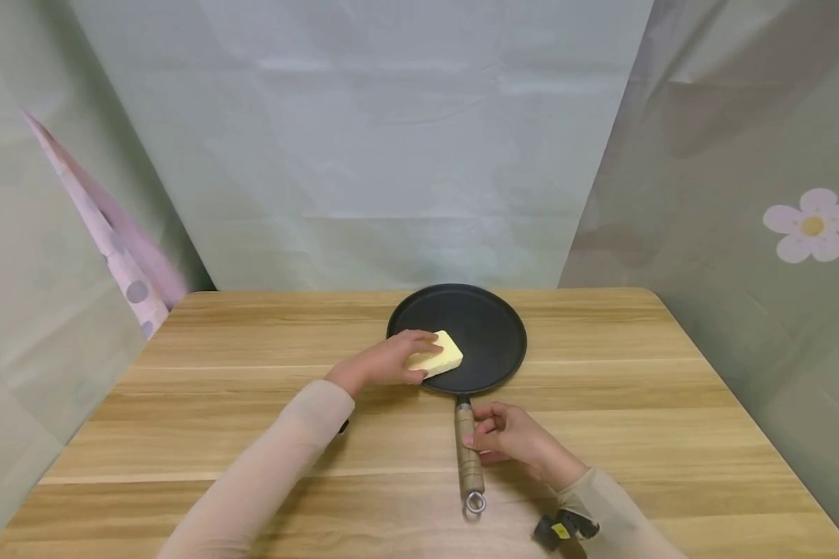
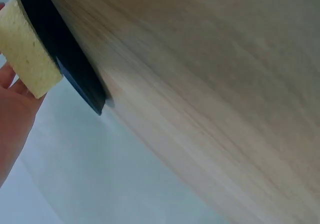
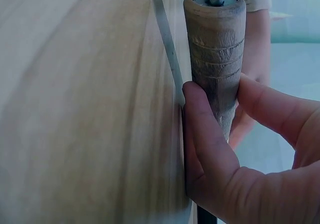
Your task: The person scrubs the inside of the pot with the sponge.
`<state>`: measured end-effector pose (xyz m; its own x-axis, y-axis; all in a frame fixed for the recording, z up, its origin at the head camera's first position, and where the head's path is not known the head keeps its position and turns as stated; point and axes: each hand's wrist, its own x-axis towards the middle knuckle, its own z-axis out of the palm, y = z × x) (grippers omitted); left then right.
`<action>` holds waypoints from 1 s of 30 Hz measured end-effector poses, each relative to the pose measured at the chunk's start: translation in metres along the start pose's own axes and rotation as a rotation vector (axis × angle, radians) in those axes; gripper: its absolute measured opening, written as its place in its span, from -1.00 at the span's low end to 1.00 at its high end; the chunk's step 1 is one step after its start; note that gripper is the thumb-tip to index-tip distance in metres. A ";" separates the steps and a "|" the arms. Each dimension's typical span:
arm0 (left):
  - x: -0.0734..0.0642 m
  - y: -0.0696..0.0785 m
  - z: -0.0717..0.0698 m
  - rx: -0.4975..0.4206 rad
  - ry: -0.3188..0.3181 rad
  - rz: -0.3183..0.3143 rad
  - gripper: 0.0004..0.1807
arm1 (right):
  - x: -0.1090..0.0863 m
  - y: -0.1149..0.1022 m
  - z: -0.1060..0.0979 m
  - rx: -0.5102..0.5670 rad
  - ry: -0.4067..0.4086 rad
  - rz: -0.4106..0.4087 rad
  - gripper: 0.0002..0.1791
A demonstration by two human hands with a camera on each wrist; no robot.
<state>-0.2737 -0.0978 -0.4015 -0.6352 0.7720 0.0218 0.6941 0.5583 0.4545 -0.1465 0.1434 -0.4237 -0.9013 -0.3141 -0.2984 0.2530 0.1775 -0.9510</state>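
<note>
Sponge (image 1: 448,356), gripped by your left hand (image 1: 395,359), sits over the near-left part of the pan (image 1: 489,334), while your right hand (image 1: 517,439) pinches its handle (image 1: 470,469), presumably for steadiness.

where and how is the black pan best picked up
I'd likely grip the black pan by its wooden handle, coming from the right, where the right hand holds it: the handle is long, narrow and sticks out on the near side, whereas the pan itself is broad and low-rimmed.

One pan (image 1: 492,341), one sponge (image 1: 444,357), one table (image 1: 636,349)
</note>
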 end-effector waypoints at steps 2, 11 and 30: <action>0.001 -0.002 -0.001 -0.012 -0.009 0.000 -0.45 | 0.000 0.000 0.000 0.005 -0.001 0.002 -0.42; 0.010 -0.002 -0.002 -0.031 -0.059 0.008 -0.46 | -0.001 0.000 -0.001 0.024 -0.007 -0.006 -0.41; 0.024 -0.004 0.002 -0.040 -0.076 0.026 -0.51 | -0.001 -0.001 0.000 0.016 -0.007 -0.006 -0.43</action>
<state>-0.2913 -0.0808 -0.4044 -0.5881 0.8081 -0.0330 0.6953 0.5260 0.4898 -0.1462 0.1435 -0.4223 -0.9002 -0.3219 -0.2933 0.2532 0.1610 -0.9539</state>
